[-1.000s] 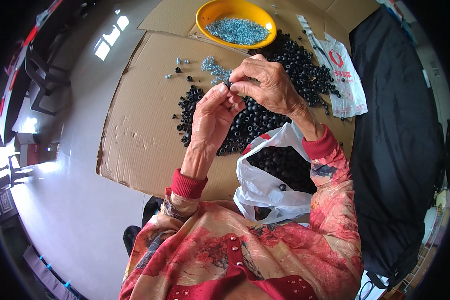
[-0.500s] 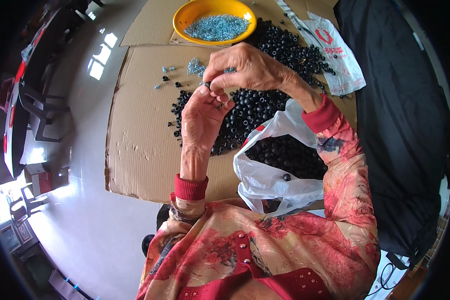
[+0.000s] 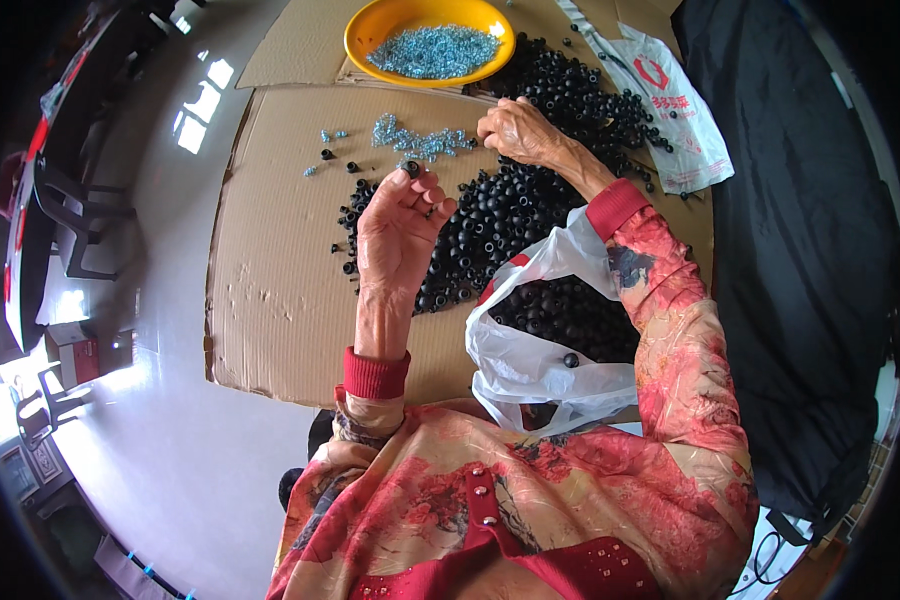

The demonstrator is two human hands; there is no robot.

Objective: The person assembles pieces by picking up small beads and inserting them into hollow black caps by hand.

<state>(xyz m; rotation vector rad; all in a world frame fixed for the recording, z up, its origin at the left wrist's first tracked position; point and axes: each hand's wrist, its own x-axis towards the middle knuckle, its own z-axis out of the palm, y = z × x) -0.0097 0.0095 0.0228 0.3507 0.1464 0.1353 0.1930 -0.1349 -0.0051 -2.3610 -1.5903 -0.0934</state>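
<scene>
My left hand (image 3: 398, 225) pinches a black bead (image 3: 411, 170) between thumb and forefinger, its round hole facing up. My right hand (image 3: 522, 131) is over the cardboard (image 3: 270, 230), fingers curled together and pointing left; whatever is in them is too small or hidden to make out. A scatter of tiny clear-blue beads (image 3: 420, 140) lies just left of its fingertips, with a single black bead (image 3: 472, 144) at its edge. Below both hands spreads a heap of black beads (image 3: 500, 215), some with holes showing.
A yellow bowl (image 3: 358, 45) of small blue beads stands at the far side. More black beads (image 3: 580, 95) lie to its right, beside a flat white plastic bag (image 3: 705, 150). An opened white bag (image 3: 510, 360) with black beads sits near my body. Black fabric (image 3: 780, 250) covers the right side.
My right hand has left the left hand and moved right and away, down by the blue beads. The left hand keeps its black bead, now in plain view.
</scene>
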